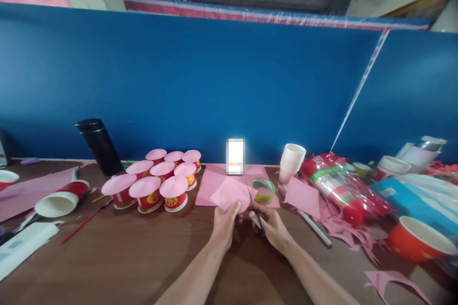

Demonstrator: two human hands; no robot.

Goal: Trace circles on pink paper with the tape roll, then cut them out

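So this is mid-cut: the left hand [224, 221] is closed in a pinch on the near edge of the pink paper [232, 195], held just above the counter [125, 257] near its middle. The right hand [272, 226] is curled around the scissors [255, 207], blades pointing away into the paper's right side. I can't tell how far apart the blades are. There's a faint round outline on the paper, so imo the way to do it cleanly is to feed the paper round with the left hand and keep the scissors pretty much in place, taking short snips so the curve doesn't go jagged. It also helps to keep the pinching fingers back from the line. Room-wise the near counter in front of both arms is bare wood, so elbows are fine. It gets tighter further out: the tape roll [264, 189] sits just beyond the blade tips, and a bigger pink sheet [211, 183] lies under the work. The pink-topped cups [150, 186] are clustered to the left, and pink scraps [343, 228] plus a white stick [315, 228] litter the right. The blue wall [214, 86] closes off the far edge.
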